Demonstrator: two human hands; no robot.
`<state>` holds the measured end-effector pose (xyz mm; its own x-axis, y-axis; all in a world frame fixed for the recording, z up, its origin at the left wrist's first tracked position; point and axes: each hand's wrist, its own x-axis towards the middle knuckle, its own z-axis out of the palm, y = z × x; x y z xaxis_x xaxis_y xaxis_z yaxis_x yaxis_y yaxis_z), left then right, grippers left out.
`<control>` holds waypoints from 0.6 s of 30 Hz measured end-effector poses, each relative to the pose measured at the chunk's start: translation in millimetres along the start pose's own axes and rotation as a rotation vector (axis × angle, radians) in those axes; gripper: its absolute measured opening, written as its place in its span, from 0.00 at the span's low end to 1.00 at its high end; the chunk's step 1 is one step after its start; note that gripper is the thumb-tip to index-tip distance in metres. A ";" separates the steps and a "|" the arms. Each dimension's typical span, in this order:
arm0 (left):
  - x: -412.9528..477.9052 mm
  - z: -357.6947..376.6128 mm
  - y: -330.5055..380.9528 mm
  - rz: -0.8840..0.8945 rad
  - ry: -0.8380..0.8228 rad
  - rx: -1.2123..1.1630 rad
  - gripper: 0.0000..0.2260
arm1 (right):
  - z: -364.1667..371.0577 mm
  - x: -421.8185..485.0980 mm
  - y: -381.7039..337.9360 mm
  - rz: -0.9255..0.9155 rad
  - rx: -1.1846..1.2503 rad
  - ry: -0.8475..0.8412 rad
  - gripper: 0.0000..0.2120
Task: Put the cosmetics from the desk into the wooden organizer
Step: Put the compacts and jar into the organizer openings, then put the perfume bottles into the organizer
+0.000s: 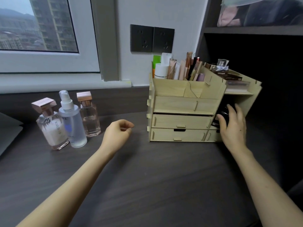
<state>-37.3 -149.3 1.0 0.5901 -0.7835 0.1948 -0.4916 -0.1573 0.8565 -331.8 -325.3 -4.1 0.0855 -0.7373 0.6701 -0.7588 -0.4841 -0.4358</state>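
Note:
The wooden organizer [185, 104] stands on the dark desk at right, its top compartments full of tubes and brushes. My right hand [233, 126] reaches into its open right-side compartment and grips a black round cosmetic [223, 113], thumb on one side and fingers over the top. My left hand [118, 134] hovers over the middle of the desk, fingers loosely curled, holding nothing. Three bottles stand at left: a pink bottle with a square cap [51, 128], a clear spray bottle [73, 122] and a second pink bottle [89, 116].
A perfume bottle with a bow [222, 65] and flat palettes sit on the organizer's right shelf. A laptop edge [9, 130] lies at far left. Wall sockets [151, 39], a window and a dark shelf unit [254, 30] are behind.

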 end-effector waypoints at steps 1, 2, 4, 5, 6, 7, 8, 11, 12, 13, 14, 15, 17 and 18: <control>-0.3 1.4 0.3 0.000 -0.002 0.001 0.07 | -0.2 3.1 0.6 -0.002 0.004 -0.022 0.23; -0.5 2.6 0.5 0.002 -0.003 0.000 0.07 | -0.6 6.4 0.9 -0.005 0.003 -0.043 0.23; -0.6 4.6 0.2 0.004 -0.007 -0.001 0.07 | -0.3 12.8 2.4 -0.018 -0.012 -0.079 0.23; -0.9 5.3 0.0 0.005 -0.007 0.002 0.07 | -0.1 15.6 3.2 -0.023 -0.022 -0.094 0.22; -1.1 5.8 -0.1 0.006 -0.007 0.006 0.07 | 0.0 18.1 4.0 -0.026 -0.033 -0.109 0.21; -1.4 6.0 -0.2 0.009 -0.006 0.010 0.07 | -0.1 20.5 4.5 -0.029 -0.047 -0.123 0.21; -1.4 5.9 -0.1 0.012 -0.005 0.011 0.07 | -0.3 22.7 4.6 -0.031 -0.064 -0.139 0.21; -1.5 3.7 0.7 0.020 -0.001 0.014 0.07 | -3.9 26.0 1.6 -0.020 -0.118 -0.191 0.21; -1.6 2.8 0.8 0.020 0.001 0.012 0.07 | -6.1 24.7 -0.5 -0.013 -0.144 -0.186 0.21; -2.0 1.6 0.9 0.020 0.003 0.009 0.07 | -8.9 21.4 -4.1 -0.007 -0.175 -0.149 0.21; -2.6 0.1 0.8 0.021 0.005 0.005 0.07 | -12.0 15.6 -9.6 -0.005 -0.200 -0.071 0.20; -3.5 -1.7 0.6 0.025 0.010 0.004 0.07 | -15.0 7.2 -17.2 -0.010 -0.207 0.033 0.18; -6.3 -6.5 -0.7 0.040 0.031 0.025 0.07 | -17.6 -17.1 -39.5 -0.075 -0.177 0.238 0.13; -8.3 -9.4 -1.9 0.047 0.048 0.044 0.07 | -16.4 -30.9 -53.1 -0.140 -0.152 0.307 0.11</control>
<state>-35.3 -136.9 2.3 0.5950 -0.7611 0.2583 -0.5467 -0.1477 0.8242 -304.8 -269.0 8.2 0.0147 -0.4822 0.8759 -0.8428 -0.4773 -0.2486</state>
